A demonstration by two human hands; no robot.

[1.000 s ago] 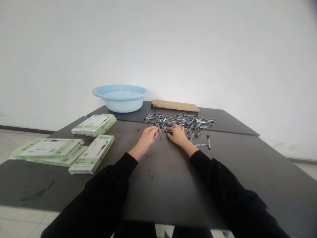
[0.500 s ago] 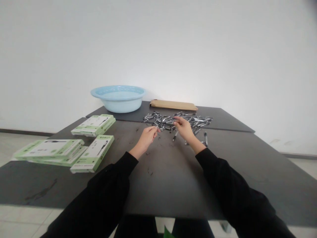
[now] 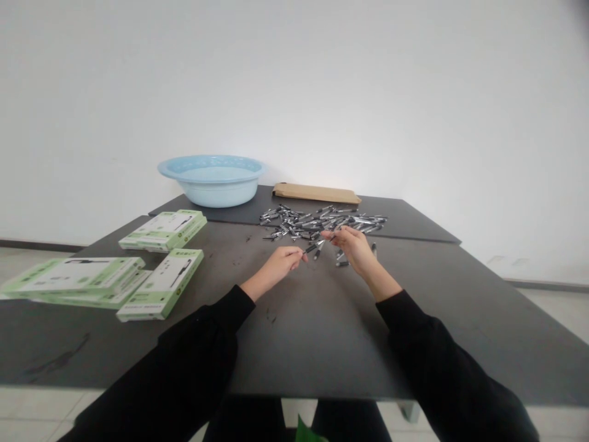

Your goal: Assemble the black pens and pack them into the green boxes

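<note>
Now bare tabletop (image 3: 322, 344) lies at six o'clock, before the bit pile (image 3: 317, 220).
Left hand (image 3: 278, 264) pinches a bit (image 3: 311, 248); right hand (image 3: 353, 244), lifted off the pile, pinches another.

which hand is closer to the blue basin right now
Left. The left hand lies in front of the blue basin, slightly to its right. The right hand is farther right, by the pile of small metal pieces.

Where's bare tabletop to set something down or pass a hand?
Bare: the right side of the table, right of the right hand; also the near middle strip between the two sleeves. Crowded: the pile of small metal parts beyond the hands, the green boxes along the left, and the blue basin and brown envelope at the far edge.
</note>
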